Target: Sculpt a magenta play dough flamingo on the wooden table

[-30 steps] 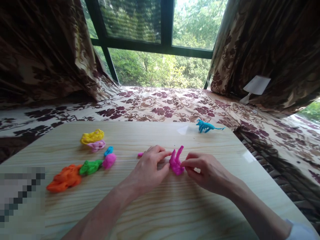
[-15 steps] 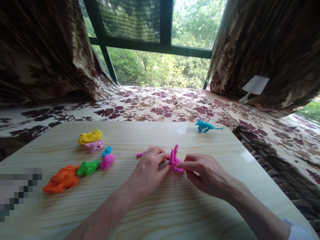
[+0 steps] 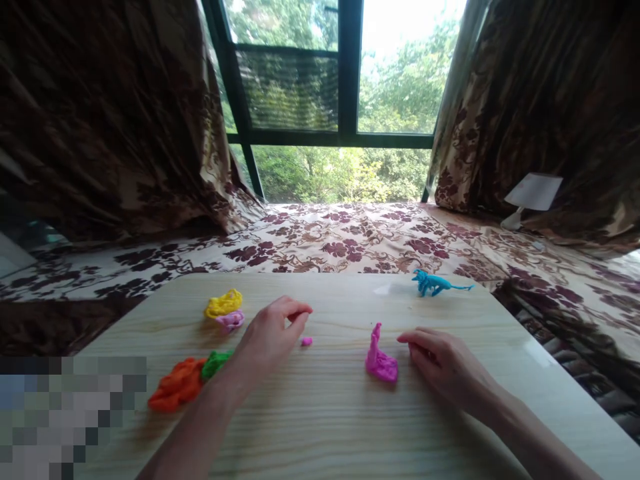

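A pink modelling clay figure (image 3: 382,364) stands on the table between my hands, with a flat folded base and one upright prong. My right hand (image 3: 445,357) is just right of it, not touching. Its index finger is stretched toward the clay, the other fingers curl loosely, and nothing shows in it. My left hand (image 3: 273,333) hovers left of the figure with thumb and index tips drawn together and no object visible between them. Below those fingertips lies a small pink clay piece (image 3: 307,341).
Yellow clay (image 3: 223,303), pale pink clay (image 3: 231,321), green clay (image 3: 216,365) and orange clay (image 3: 179,385) lie on the left of the table (image 3: 310,427). A blue clay animal (image 3: 435,283) stands at the back right. Beyond are flowered fabric (image 3: 345,233) and a white lamp (image 3: 534,192).
Both hands have let go of the pink figure. The left has moved left toward the small pink piece, the right slightly away. Two upright prongs showed before; one shows now. The view has tilted up.
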Demonstrator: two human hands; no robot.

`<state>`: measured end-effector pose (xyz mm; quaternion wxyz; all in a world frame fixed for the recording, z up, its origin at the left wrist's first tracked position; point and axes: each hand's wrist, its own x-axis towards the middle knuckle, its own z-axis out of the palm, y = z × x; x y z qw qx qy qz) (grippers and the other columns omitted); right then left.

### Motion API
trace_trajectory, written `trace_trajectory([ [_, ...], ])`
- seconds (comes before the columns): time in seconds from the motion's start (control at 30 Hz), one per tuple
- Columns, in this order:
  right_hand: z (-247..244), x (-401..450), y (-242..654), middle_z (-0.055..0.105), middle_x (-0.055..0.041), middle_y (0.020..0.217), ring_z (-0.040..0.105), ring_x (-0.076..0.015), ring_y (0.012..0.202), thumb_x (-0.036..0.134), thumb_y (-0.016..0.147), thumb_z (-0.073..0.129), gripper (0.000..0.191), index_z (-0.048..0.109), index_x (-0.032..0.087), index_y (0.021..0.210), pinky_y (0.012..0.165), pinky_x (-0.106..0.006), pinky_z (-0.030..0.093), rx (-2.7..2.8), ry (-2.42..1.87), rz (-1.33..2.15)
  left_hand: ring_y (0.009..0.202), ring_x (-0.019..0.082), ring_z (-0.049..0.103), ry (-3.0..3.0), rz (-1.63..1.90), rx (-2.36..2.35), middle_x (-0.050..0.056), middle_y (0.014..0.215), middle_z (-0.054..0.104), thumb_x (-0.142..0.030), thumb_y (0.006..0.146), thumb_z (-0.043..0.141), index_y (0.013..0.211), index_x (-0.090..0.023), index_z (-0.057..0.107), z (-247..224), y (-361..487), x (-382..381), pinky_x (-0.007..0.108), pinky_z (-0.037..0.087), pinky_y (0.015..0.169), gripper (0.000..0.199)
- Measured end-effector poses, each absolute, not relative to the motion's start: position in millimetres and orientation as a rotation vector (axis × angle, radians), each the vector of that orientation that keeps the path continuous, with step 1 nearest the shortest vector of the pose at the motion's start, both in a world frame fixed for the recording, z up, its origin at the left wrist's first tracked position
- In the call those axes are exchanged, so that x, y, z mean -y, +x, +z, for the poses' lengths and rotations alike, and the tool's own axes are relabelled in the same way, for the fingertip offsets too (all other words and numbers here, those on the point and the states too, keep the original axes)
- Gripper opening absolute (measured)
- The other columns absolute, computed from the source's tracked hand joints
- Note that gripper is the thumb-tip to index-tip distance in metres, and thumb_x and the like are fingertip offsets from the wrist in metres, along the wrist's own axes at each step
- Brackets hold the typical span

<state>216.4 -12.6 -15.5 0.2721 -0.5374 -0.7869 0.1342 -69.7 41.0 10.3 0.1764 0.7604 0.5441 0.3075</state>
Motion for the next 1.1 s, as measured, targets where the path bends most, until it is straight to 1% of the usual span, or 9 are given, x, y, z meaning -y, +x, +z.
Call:
trace_trajectory([
  [0.17, -27, 8, 217, 0.066, -0.0044, 0.085, 0.061, -0.0187, 0.075, 0.023, 0.08, 0.043, 0.025, 0.066, 0.025, 0.091, 0.066, -0.028, 0.046, 2.065, -1.457, 0.399, 0.068, 0.015, 0.057, 2.126, 0.652, -1.587, 0.002, 0.075, 0.063, -0.034, 0.074, 0.046, 0.076, -0.021, 0.066, 10, -87, -37, 0.023, 0.04, 0.062, 0.024],
  [0.27, -29, 8, 215, 0.065, -0.0054, 0.084, 0.061, -0.0193, 0.075, 0.023, 0.081, 0.042, 0.025, 0.065, 0.024, 0.09, 0.068, -0.03, 0.047, 2.062, -1.445, 0.427, 0.064, 0.013, 0.055, 2.141, 0.557, -1.585, 0.0, 0.072, 0.062, -0.033, 0.071, 0.05, 0.076, -0.022, 0.066, 11, -85, -29, 0.021, 0.037, 0.058, 0.02],
  [0.43, -29, 6, 213, 0.064, -0.0051, 0.08, 0.06, -0.0189, 0.072, 0.023, 0.081, 0.042, 0.024, 0.065, 0.023, 0.09, 0.065, -0.03, 0.047, 2.019, -1.442, 0.428, 0.068, 0.013, 0.055, 2.143, 0.59, -1.566, 0.0, 0.072, 0.062, -0.028, 0.073, 0.047, 0.071, -0.022, 0.063, 14, -74, -26, 0.022, 0.037, 0.061, 0.017],
  [0.53, -25, 5, 213, 0.062, -0.005, 0.079, 0.058, -0.0168, 0.064, 0.024, 0.083, 0.042, 0.024, 0.063, 0.023, 0.096, 0.057, -0.028, 0.047, 1.899, -1.394, 0.373, 0.071, 0.014, 0.056, 2.021, 0.65, -1.493, 0.0, 0.071, 0.063, -0.03, 0.075, 0.046, 0.074, -0.02, 0.063, 22, -63, -23, 0.023, 0.039, 0.064, 0.019],
  [0.6, -19, 9, 210, 0.06, -0.0053, 0.08, 0.057, -0.0161, 0.063, 0.023, 0.083, 0.043, 0.024, 0.06, 0.024, 0.099, 0.055, -0.026, 0.047, 1.796, -1.322, 0.323, 0.073, 0.014, 0.056, 1.935, 0.674, -1.374, 0.0, 0.074, 0.064, -0.033, 0.076, 0.045, 0.077, -0.02, 0.062, 29, -54, -18, 0.023, 0.04, 0.067, 0.022],
  [0.73, 0, 30, 193, 0.06, -0.0068, 0.086, 0.059, -0.0173, 0.073, 0.016, 0.08, 0.048, 0.027, 0.057, 0.026, 0.103, 0.063, -0.027, 0.049, 1.76, -1.08, 0.208, 0.075, 0.014, 0.055, 1.811, 0.576, -1.184, 0.001, 0.077, 0.063, -0.037, 0.074, 0.05, 0.079, -0.018, 0.063, 40, -38, -2, 0.023, 0.041, 0.067, 0.023],
  [0.83, 8, 40, 182, 0.061, -0.006, 0.083, 0.059, -0.017, 0.073, 0.012, 0.077, 0.05, 0.032, 0.057, 0.027, 0.104, 0.066, -0.027, 0.049, 1.842, -0.959, 0.171, 0.072, 0.013, 0.053, 1.729, 0.406, -1.081, 0.0, 0.073, 0.062, -0.036, 0.073, 0.051, 0.078, -0.019, 0.064, 42, -32, 5, 0.021, 0.041, 0.064, 0.021],
  [0.93, 4, 33, 183, 0.059, -0.005, 0.081, 0.057, -0.0149, 0.069, 0.013, 0.079, 0.047, 0.03, 0.057, 0.025, 0.105, 0.063, -0.026, 0.048, 1.818, -1.026, 0.243, 0.068, 0.012, 0.053, 1.747, 0.328, -1.09, -0.001, 0.069, 0.061, -0.037, 0.075, 0.049, 0.075, -0.019, 0.063, 38, -31, 4, 0.021, 0.04, 0.062, 0.023],
  [1.1, -13, 15, 196, 0.058, -0.0046, 0.088, 0.055, -0.0123, 0.069, 0.013, 0.079, 0.045, 0.024, 0.06, 0.021, 0.097, 0.063, -0.024, 0.045, 1.795, -1.232, 0.379, 0.067, 0.014, 0.055, 1.963, 0.358, -1.323, -0.001, 0.069, 0.062, -0.034, 0.073, 0.047, 0.075, -0.02, 0.064, 25, -35, -4, 0.022, 0.041, 0.061, 0.022],
])
